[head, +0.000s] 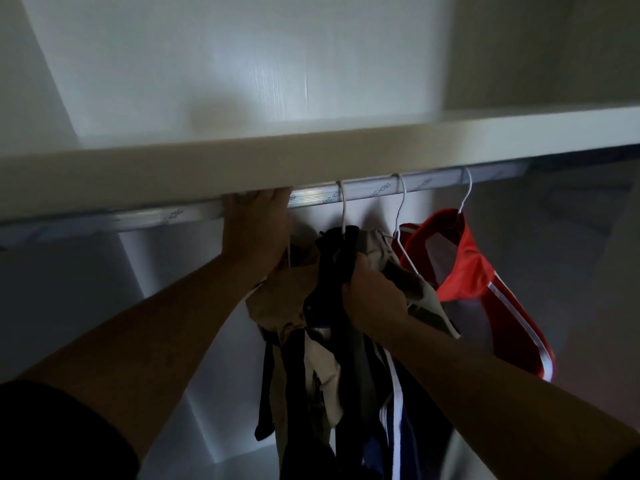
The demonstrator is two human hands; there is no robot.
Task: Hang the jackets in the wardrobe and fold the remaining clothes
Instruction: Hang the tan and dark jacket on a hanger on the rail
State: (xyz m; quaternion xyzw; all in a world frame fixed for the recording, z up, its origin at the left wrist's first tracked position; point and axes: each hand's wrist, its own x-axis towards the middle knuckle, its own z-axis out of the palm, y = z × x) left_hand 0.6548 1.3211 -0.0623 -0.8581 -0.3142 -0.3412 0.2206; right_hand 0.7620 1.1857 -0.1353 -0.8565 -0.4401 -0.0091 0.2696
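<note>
A silver wardrobe rail (374, 194) runs under a white shelf (311, 157). My left hand (256, 230) is up at the rail, closed around the top of a white hanger whose wire drops to a tan jacket (280, 299). My right hand (374, 296) grips the bunched dark jacket (332, 271) and grey fabric (415, 289) hanging beside it. A dark blue garment with white stripes (398, 410) hangs below. A red jacket with white stripes (478, 271) hangs further right on its own white hanger (465, 195).
The wardrobe's white back wall (173, 271) and a left inner panel (52, 289) enclose the space. The shelf edge sits just above the rail. Rail length to the left of my left hand carries no hangers. The interior is dim.
</note>
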